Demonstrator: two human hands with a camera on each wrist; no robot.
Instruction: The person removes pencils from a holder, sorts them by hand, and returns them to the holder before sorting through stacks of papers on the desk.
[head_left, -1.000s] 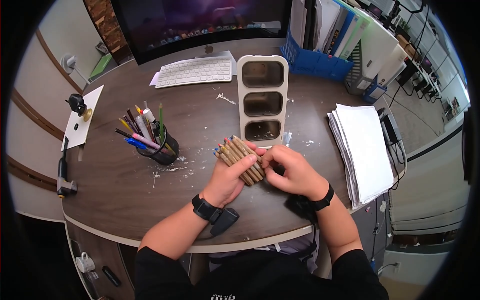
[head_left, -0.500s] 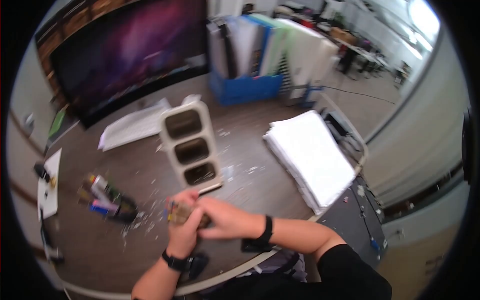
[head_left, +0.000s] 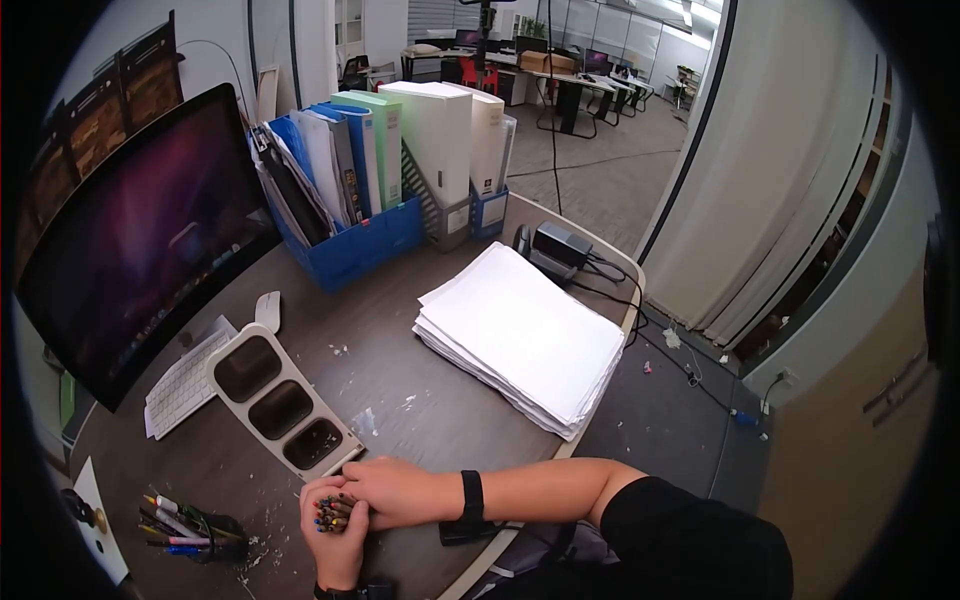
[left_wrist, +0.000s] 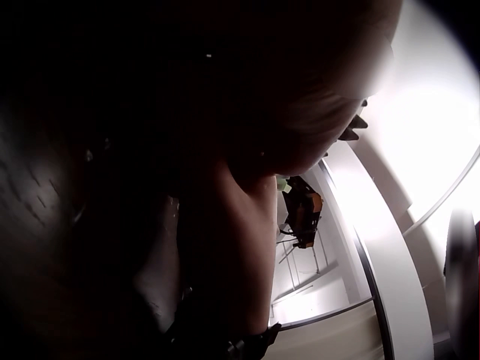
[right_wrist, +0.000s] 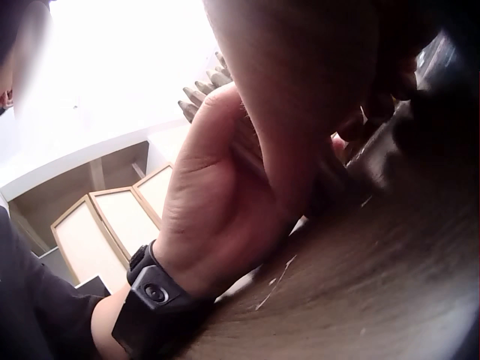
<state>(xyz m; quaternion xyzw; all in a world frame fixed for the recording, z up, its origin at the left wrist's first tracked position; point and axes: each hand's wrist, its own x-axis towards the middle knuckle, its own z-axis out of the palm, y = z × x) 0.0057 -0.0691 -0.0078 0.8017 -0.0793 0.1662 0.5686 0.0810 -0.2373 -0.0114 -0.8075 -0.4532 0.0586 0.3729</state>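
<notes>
A bundle of coloured pencils (head_left: 333, 512) stands upright, tips toward the head camera, close over the desk near its front. My left hand (head_left: 337, 552) grips the bundle, thumb along its near side. From the right, my right hand (head_left: 398, 490) clasps the same bundle, its fingers against the left hand. In the right wrist view, sharpened pencil tips (right_wrist: 199, 96) stick out above the left hand (right_wrist: 214, 202). The lower ends are hidden by the hands. Just beyond the hands lies a beige organizer (head_left: 283, 402) with three dark compartments.
A mesh pen cup (head_left: 228, 540) with pens stands at left. Paper (head_left: 525, 335) is stacked at right, with blue file holders (head_left: 365, 245) behind. Keyboard (head_left: 188, 385) and monitor (head_left: 150, 250) are at far left. White scraps (head_left: 365, 420) dot the desk (head_left: 380, 340).
The head view has swung to the right, so desk things appear further left. The right hand has gone from fingering the pencils' side to clasping the bundle, which now stands more upright.
</notes>
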